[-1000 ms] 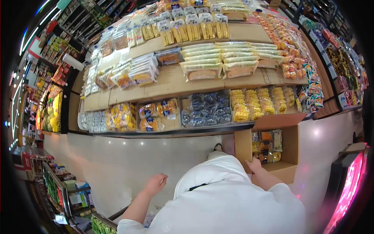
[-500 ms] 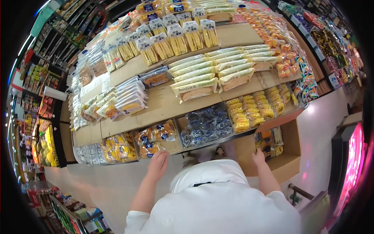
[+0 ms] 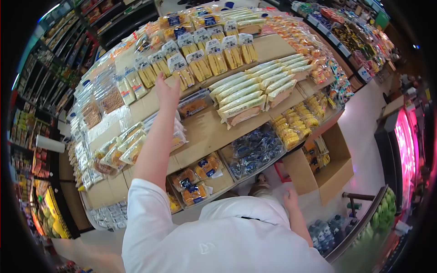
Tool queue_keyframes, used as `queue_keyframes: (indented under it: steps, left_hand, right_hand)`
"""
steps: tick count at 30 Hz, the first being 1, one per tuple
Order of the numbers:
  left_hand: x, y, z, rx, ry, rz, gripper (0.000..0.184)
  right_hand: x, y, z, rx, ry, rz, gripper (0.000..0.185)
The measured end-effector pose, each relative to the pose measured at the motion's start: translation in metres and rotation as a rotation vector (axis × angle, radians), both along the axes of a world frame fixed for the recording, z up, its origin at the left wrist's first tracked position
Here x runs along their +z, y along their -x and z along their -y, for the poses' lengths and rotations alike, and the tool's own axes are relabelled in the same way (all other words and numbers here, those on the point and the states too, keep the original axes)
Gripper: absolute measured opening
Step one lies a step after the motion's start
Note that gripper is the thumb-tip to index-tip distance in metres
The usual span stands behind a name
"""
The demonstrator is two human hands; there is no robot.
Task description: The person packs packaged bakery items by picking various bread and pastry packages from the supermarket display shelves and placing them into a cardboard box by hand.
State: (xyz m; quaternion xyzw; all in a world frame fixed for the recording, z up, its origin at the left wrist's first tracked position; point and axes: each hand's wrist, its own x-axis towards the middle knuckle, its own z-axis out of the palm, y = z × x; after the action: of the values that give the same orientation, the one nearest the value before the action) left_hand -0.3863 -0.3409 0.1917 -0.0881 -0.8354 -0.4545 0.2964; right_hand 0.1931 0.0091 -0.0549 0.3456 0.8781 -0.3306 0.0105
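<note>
My left hand (image 3: pixel 168 91) reaches over the display, fingers apart and nothing seen in it. Its fingertips are at the front of the upright packs of yellow wedge sandwiches (image 3: pixel 180 73); whether they touch one I cannot tell. Below the wrist lie flat bread packs (image 3: pixel 136 144), partly covered by my forearm. My right hand (image 3: pixel 290 199) hangs low beside an open cardboard box (image 3: pixel 334 182), its fingers loosely bent and apart, holding nothing that I can see. Inside that box are several packaged breads (image 3: pixel 314 157).
Long wrapped breads (image 3: pixel 243 111) stand in rows right of my left arm. Along the front edge are bins of dark blue packets (image 3: pixel 255 150), yellow packs (image 3: pixel 293 127) and orange-brown buns (image 3: pixel 195 193). A dark cabinet with pink light (image 3: pixel 403 150) stands at the right.
My left hand has moved from the front bins up and forward to the sandwich packs. My right hand has come away from the box's edge and dropped lower. The view has shifted and tilted.
</note>
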Motion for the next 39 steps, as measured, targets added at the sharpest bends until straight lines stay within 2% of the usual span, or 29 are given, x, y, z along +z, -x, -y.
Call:
queue_keyframes:
  steps: [2,4,5,8,10,12,14,16,18,21,24,27,29,33,35,36,38,39]
  left_hand:
    - [-0.016,0.044,0.000,0.101,0.130,0.003,0.058]
    - [-0.071,0.102,0.016,-0.215,-0.147,0.169,0.054]
    - [-0.059,0.094,0.019,-0.280,-0.116,0.329,0.049]
    - [-0.065,0.096,0.031,-0.371,-0.173,0.385,0.031]
    - [-0.042,0.066,0.032,-0.446,-0.256,0.304,0.031]
    - [-0.025,0.040,0.046,-0.493,-0.222,0.296,0.033]
    - [0.015,-0.015,0.036,-0.514,-0.407,0.343,0.036]
    - [0.045,-0.065,0.033,-0.523,-0.387,0.480,0.039]
    - [0.063,-0.117,0.020,-0.660,-0.546,0.597,0.039]
    - [0.058,-0.177,0.007,-0.775,-0.719,0.923,0.036]
    - [0.041,-0.231,-0.020,-0.984,-0.752,1.098,0.032]
    - [0.011,-0.267,-0.046,-1.071,-0.748,1.278,0.033]
    - [0.001,-0.283,-0.065,-1.146,-0.710,1.307,0.033]
    - [-0.017,-0.301,-0.092,-1.114,-0.684,1.391,0.030]
    - [-0.026,-0.305,-0.106,-1.018,-0.747,1.490,0.029]
    - [-0.028,-0.309,-0.116,-0.984,-0.734,1.419,0.027]
    - [-0.031,-0.310,-0.134,-0.980,-0.549,1.394,0.025]
    - [-0.033,-0.311,-0.143,-0.976,-0.456,1.378,0.024]
  right_hand:
    - [-0.001,-0.021,0.012,-0.021,0.039,0.052,0.034]
    - [0.002,-0.041,0.019,-0.074,0.068,0.117,0.034]
    - [0.006,-0.055,0.025,-0.120,0.085,0.150,0.034]
    - [0.047,-0.061,0.040,-0.223,0.215,0.187,0.035]
    - [0.041,-0.071,0.042,-0.275,0.265,0.179,0.032]
    - [0.058,-0.064,0.047,-0.269,0.281,0.177,0.032]
    - [0.070,-0.045,0.048,-0.242,0.298,0.151,0.031]
    - [0.079,-0.021,0.050,-0.205,0.320,0.107,0.030]
    - [0.107,0.016,0.055,-0.071,0.363,-0.188,0.031]
    - [0.183,0.077,0.068,0.193,0.345,-0.349,0.040]
    - [0.259,0.120,0.086,0.444,0.259,-0.600,0.055]
    - [0.294,0.136,0.098,0.544,0.235,-0.688,0.055]
    - [0.299,0.140,0.095,0.680,0.262,-0.618,0.053]
    - [0.283,0.142,0.073,0.842,0.315,-0.574,0.051]
    - [0.275,0.139,0.053,0.773,0.290,-0.541,0.047]
    - [0.276,0.134,0.039,0.716,0.300,-0.486,0.045]
    - [0.279,0.124,0.002,0.599,0.273,-0.365,0.042]
    - [0.261,0.118,-0.025,0.572,0.223,-0.399,0.042]
